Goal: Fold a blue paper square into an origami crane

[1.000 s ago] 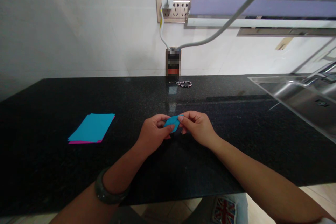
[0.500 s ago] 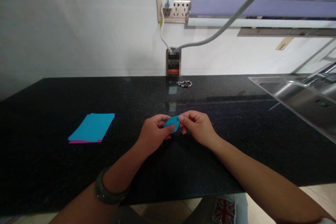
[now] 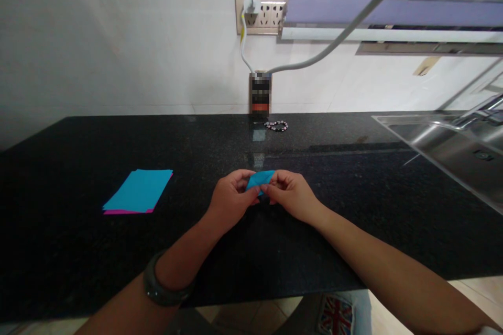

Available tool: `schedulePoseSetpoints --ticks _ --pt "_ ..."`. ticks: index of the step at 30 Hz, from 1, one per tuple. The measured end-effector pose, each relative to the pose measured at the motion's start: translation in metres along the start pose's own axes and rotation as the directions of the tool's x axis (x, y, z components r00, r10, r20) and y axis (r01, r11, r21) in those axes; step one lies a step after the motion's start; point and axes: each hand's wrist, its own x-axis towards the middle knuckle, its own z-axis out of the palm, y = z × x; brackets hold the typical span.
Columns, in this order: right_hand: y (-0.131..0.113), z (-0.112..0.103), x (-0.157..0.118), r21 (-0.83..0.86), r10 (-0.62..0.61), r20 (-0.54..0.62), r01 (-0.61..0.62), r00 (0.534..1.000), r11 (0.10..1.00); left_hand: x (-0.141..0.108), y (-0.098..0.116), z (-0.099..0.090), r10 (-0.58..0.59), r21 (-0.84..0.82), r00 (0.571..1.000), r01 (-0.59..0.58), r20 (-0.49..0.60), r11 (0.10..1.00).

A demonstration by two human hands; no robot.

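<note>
A small folded piece of blue paper (image 3: 260,180) is held between my two hands, over the front half of the dark counter. My left hand (image 3: 232,192) pinches its left side, thumb on the near edge and fingers behind. On the right side, my right hand (image 3: 293,191) grips the same paper with the thumb at its lower edge, close to the left thumb. Crease lines show on the paper's face; its back is hidden by the fingers. A dark bangle (image 3: 163,282) sits on my left wrist.
A stack of blue sheets (image 3: 138,190) with pink beneath lies on the black counter (image 3: 98,251) to the left. A phone-like device (image 3: 260,95), partly pixelated, leans on the wall with cables and a beaded strap (image 3: 277,125). A steel sink (image 3: 463,152) is at the right.
My right thumb has moved down and left from the paper's upper right corner to its lower edge, near the left thumb. The paper has turned slightly. The left hand stays nearly still.
</note>
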Motion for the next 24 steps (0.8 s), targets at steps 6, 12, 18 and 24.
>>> schedulePoseSetpoints --ticks 6,12,18,24 --pt "0.0028 0.0 0.0007 -0.076 -0.007 0.004 0.007 1.0 0.997 -0.0006 -0.0006 0.001 0.052 -0.013 0.998 -0.052 0.036 0.999" --pt "0.002 -0.0001 -0.0003 -0.081 0.008 -0.01 -0.009 1.0 0.997 -0.0005 -0.003 -0.0002 0.083 0.034 0.996 -0.084 0.041 0.996" --pt "0.0011 0.0014 -0.0016 -0.054 0.019 -0.031 -0.02 0.999 0.998 -0.0005 -0.0015 0.0004 0.073 0.034 0.997 -0.074 0.021 0.997" --pt "-0.0004 0.0012 -0.0023 -0.037 -0.025 -0.088 0.022 0.996 0.999 -0.001 0.0006 -0.0005 0.072 0.056 0.997 -0.074 0.028 0.996"
